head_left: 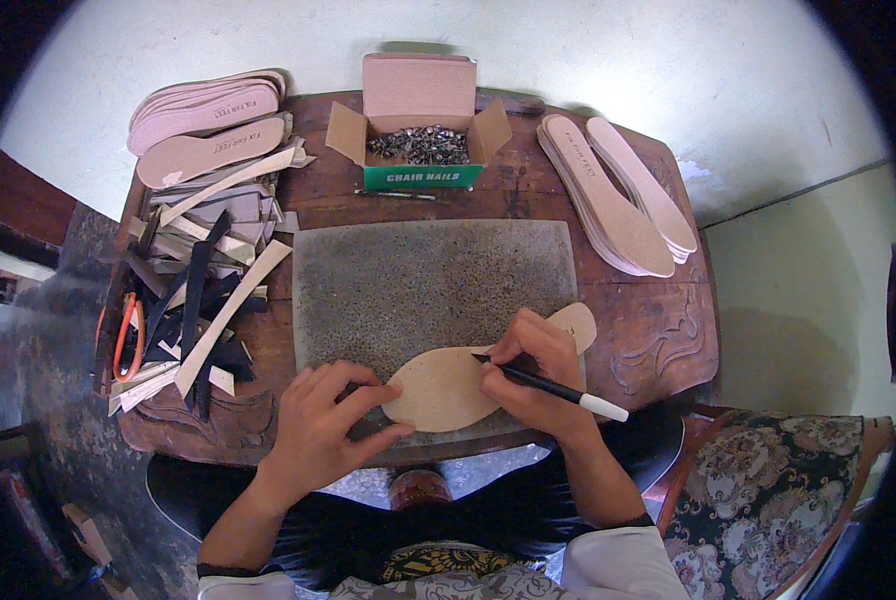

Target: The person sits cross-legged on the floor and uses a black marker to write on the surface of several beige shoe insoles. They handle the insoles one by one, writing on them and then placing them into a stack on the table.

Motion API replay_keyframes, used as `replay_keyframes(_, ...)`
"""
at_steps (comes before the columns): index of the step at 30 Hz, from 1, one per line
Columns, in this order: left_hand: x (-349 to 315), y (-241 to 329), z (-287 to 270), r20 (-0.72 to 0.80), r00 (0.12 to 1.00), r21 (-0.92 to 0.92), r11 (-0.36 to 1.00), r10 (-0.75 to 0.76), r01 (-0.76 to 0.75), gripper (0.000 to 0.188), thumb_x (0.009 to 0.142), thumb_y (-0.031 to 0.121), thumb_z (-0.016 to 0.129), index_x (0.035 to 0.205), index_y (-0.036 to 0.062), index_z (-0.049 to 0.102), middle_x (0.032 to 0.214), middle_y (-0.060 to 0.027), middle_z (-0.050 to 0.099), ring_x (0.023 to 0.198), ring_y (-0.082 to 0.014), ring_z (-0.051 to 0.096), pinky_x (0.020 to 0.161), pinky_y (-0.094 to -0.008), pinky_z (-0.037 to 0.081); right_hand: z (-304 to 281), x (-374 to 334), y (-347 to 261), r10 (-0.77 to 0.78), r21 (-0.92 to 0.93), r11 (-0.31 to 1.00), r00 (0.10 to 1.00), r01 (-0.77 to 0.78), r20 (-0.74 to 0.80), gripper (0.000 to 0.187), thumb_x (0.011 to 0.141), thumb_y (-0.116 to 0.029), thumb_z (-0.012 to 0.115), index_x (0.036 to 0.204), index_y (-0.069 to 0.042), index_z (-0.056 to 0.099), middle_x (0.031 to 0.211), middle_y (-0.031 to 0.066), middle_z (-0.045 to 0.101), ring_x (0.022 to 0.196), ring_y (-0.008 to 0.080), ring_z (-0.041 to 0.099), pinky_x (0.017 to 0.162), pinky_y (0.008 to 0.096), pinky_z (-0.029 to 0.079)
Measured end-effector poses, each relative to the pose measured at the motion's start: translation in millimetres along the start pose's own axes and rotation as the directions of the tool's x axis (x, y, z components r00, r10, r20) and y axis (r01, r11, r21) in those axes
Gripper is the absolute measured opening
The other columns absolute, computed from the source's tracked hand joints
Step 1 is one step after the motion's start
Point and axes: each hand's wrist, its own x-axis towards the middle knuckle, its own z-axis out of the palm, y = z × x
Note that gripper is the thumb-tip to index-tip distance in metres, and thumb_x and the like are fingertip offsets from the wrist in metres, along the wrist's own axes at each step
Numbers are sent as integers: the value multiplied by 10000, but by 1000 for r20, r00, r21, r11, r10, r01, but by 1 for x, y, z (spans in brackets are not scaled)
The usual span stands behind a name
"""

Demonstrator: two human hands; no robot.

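Note:
A tan shoe insole (438,395) lies slantwise over the near edge of a grey speckled slab, its wide end to the left and its narrow heel end to the upper right. My left hand (328,420) holds the wide end at its rim, with thumb and forefinger on the edge. My right hand (543,375) is closed around a black marker (543,385) with a white end. The marker's tip touches or hovers just over the insole near its far edge; I cannot tell which. Part of the insole is hidden under my right hand.
The slab (428,280) covers the middle of the wooden table (648,345). Behind it stands an open box of nails (423,180). Insole stacks lie at the back left (208,120) and right (603,205). Strip offcuts (223,310) and orange-handled pliers (128,335) crowd the left side.

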Motion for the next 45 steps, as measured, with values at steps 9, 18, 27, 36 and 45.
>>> replay_keyframes(9,0,0,-1,3,1000,3,1000,6,-6,435,651,324,926,990,126,739,964,-58,665,868,-256,655,720,-384,489,1,-1,-1,1,19,1000,1000,-1,-7,199,665,12,736,745,-15,555,732,84,566,623,194,596,551,299,462)
replay_keyframes(18,-1,-1,1,-6,1000,11,1000,0,0,422,655,327,924,984,130,748,966,-57,672,871,-257,658,731,-379,493,2,-1,1,9,19,1000,1000,-9,-1,197,666,14,734,739,-12,552,739,85,568,622,185,599,544,294,458)
replay_keyframes(27,1,1,-1,-2,1000,3,1000,-8,8,420,651,318,927,978,125,746,960,-62,670,875,-259,663,738,-385,503,1,-1,0,6,15,1000,1000,-6,4,204,666,-8,741,742,-19,551,737,83,556,636,200,592,561,309,455)
replay_keyframes(36,1,2,-1,11,1000,8,1000,-9,9,429,648,312,926,986,119,746,966,-61,664,870,-259,657,740,-385,503,0,-3,4,21,68,997,1000,-21,3,199,722,-5,741,793,-32,557,759,61,584,666,158,598,575,302,463)
replay_keyframes(45,-1,2,-1,-8,1000,35,999,2,-1,473,669,328,915,1057,120,744,972,-77,657,882,-268,650,763,-388,510,-36,-4,-6,263,330,919,960,-218,-96,406,1091,-344,423,1076,-11,654,796,75,654,700,151,635,641,305,495)
